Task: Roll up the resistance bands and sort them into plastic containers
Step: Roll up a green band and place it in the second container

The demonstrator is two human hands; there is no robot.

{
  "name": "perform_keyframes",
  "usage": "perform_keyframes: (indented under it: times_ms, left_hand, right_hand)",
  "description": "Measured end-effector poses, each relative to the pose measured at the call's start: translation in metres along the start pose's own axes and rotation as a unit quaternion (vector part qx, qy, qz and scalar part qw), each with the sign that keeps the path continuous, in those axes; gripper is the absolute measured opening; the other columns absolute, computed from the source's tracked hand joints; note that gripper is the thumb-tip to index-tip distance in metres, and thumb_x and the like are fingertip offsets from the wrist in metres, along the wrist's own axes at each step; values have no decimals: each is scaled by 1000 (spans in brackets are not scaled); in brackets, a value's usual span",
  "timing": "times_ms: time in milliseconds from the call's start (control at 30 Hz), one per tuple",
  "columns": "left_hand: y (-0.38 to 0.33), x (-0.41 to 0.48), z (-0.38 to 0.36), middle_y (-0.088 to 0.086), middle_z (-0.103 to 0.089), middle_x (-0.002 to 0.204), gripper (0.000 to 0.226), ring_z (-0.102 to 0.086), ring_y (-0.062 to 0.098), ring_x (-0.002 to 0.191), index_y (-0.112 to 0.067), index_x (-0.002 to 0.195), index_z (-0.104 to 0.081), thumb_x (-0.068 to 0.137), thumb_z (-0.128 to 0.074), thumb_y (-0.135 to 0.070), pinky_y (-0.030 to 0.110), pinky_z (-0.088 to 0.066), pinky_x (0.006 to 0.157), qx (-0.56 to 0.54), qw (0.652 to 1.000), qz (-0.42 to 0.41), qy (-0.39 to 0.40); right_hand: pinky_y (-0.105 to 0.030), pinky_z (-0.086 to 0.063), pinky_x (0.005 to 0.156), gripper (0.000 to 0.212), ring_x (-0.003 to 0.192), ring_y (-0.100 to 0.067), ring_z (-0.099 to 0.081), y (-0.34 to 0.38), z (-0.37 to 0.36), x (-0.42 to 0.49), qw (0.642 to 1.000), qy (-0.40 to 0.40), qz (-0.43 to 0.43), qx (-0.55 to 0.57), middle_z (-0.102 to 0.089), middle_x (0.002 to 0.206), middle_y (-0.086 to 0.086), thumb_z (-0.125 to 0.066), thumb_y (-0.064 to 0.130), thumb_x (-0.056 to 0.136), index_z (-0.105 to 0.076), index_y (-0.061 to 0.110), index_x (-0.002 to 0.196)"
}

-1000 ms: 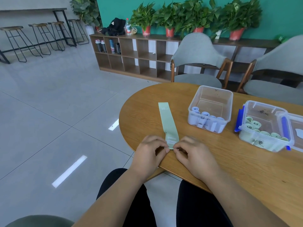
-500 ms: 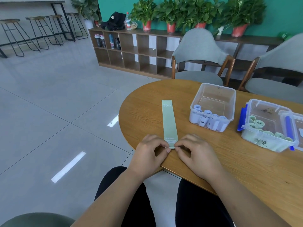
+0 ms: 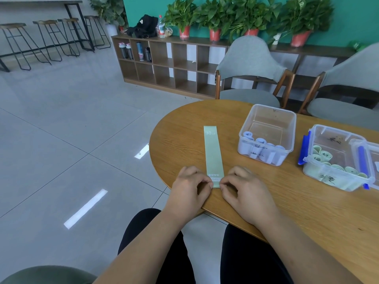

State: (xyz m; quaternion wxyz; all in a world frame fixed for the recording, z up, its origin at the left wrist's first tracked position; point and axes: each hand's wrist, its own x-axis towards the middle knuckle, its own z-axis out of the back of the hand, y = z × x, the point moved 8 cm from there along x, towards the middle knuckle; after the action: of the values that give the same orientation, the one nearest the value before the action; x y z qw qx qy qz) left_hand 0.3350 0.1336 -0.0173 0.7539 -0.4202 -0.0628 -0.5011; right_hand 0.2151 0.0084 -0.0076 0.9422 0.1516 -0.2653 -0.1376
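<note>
Green band straightened since earlier frame, laid flat on table; near end pinched by left hand and right hand, apparently to start roll.

Both forearms reach forward, bare. The left hand and right hand sit knuckles-up, side by side, curled fingers pinching the green band at its near end.

Office lounge: bar stools, cube shelving
</note>
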Motion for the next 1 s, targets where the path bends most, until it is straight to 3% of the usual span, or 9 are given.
perform_keyframes:
  times_ms: [500,767,900,1000]
  left_hand:
    - [-2,-3,5,-16,-70,100,15,-62,9,102,-23,102,-81,89,-81,-15,31,-53,85,-37,999,-11,-2]
    - [-7,-1,5,-17,-66,89,14,-59,9,93,-24,91,-74,87,-77,-11,29,-50,80,-21,1000,-4,-3]
    - [-3,-1,0,-16,-65,91,5,-57,9,94,-23,92,-74,89,-74,-19,28,-49,81,-7,1000,7,-10]
    - [-2,-1,-1,-15,-65,92,3,-56,10,94,-22,94,-76,91,-75,-21,28,-50,80,-1,1000,11,-14]
  right_hand:
    - [-30,-51,71,7,88,-7,-56,2,-1,-1,1000,-4,6,-11,-56,94,15,-68,29,95,-75,27,98]
    - [-27,-49,70,8,81,-1,-53,-3,-1,0,1000,8,-19,18,-55,89,19,-69,28,93,-65,34,98]
    - [-28,-50,71,3,91,-6,-57,-2,-1,0,1000,-3,-17,-6,-56,95,16,-70,29,94,-69,30,98]
    - [-29,-52,74,13,97,-8,-58,-4,-2,-1,1000,-2,-15,-9,-59,100,16,-72,32,91,-74,27,103]
